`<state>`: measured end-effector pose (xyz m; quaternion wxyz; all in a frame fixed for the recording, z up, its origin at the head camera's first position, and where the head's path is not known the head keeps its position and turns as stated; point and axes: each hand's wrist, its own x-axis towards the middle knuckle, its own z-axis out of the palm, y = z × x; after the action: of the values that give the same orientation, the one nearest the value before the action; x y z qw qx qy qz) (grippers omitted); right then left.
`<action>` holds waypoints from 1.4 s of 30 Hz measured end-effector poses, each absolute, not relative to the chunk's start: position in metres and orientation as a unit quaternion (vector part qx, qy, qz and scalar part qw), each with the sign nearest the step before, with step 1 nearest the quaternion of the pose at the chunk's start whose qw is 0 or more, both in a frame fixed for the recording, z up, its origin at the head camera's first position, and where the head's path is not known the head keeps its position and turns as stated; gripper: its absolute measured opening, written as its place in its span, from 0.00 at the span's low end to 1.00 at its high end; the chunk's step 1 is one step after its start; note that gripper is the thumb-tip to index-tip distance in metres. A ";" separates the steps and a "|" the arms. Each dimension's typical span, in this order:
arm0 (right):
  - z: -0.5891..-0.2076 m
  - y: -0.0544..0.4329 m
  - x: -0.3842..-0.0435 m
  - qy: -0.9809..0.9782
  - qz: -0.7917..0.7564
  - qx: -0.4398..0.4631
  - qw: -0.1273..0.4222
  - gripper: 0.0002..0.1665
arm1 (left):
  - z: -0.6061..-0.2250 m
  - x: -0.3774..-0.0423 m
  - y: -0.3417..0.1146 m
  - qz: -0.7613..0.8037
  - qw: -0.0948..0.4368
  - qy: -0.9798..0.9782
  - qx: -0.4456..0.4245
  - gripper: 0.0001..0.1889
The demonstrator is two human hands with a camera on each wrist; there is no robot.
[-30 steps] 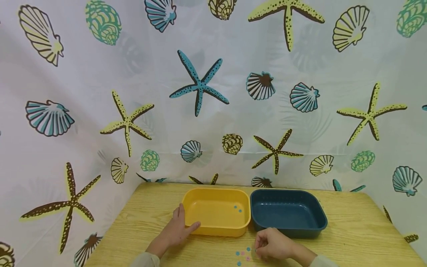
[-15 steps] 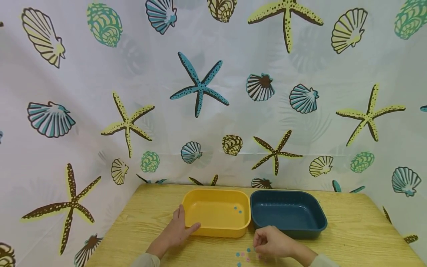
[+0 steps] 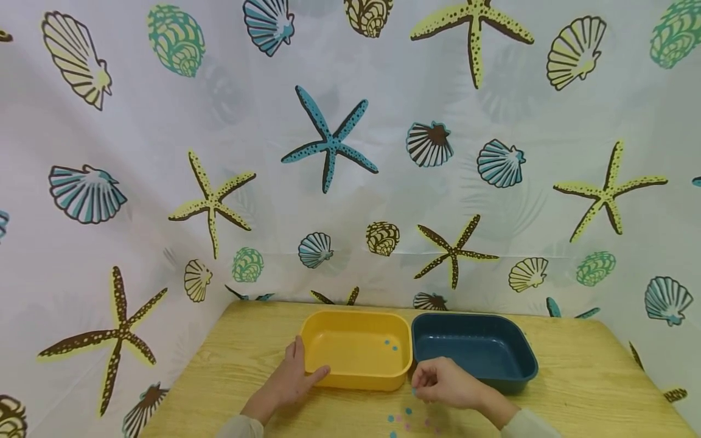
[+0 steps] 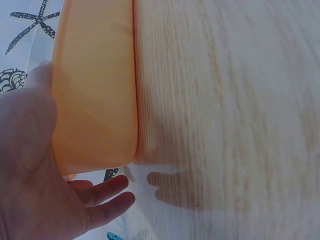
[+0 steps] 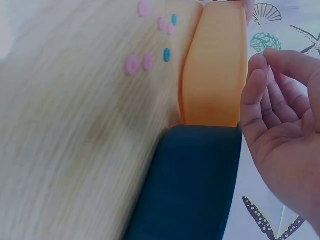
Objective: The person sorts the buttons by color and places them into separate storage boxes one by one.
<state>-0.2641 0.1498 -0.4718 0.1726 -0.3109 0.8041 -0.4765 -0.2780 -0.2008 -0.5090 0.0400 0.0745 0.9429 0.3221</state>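
Note:
My left hand (image 3: pixel 287 383) rests against the front left corner of the yellow tub (image 3: pixel 356 383), thumb along its front and fingers at its left side. In the left wrist view, some of its fingers extend loosely past the tub's corner. My right hand (image 3: pixel 449 384) is raised in front of the dark blue tub (image 3: pixel 506 385). Its thumb and index finger pinch a small blue disc (image 3: pixel 414 392), which shows at the fingertips in the head view. Two small blue discs (image 3: pixel 395 348) lie inside the yellow tub.
Several small pink discs (image 5: pixel 131 65) and blue discs (image 5: pixel 167 55) lie scattered on the wooden table (image 3: pixel 575 389) before the tubs. Both tubs stand side by side. A white curtain (image 3: pixel 350 207) printed with shells and starfish encloses the table's back and sides.
My right hand has risen from the scattered discs and moved up toward the tubs with the blue disc, uncovering pink discs on the table. My left hand has stayed at the yellow tub.

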 end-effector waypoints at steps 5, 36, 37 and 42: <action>-0.468 0.145 -0.272 0.811 -0.485 -0.285 0.160 0.03 | -0.510 -0.279 -0.202 0.320 0.038 0.943 0.079 0.57; -0.460 0.114 -0.306 0.787 -0.545 -0.238 0.167 0.09 | -0.512 -0.280 -0.203 0.311 0.033 0.946 0.081 0.58; -0.461 0.113 -0.307 0.789 -0.542 -0.238 0.165 0.09 | -0.512 -0.280 -0.203 0.311 0.033 0.946 0.081 0.57; -0.463 0.112 -0.311 0.799 -0.531 -0.241 0.151 0.08 | -0.512 -0.280 -0.203 0.311 0.033 0.946 0.082 0.56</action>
<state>-0.3112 0.1116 -0.4627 0.1508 -0.2406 0.7985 -0.5308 -0.2798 -0.2028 -0.5124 0.0331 0.0825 0.9462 0.3111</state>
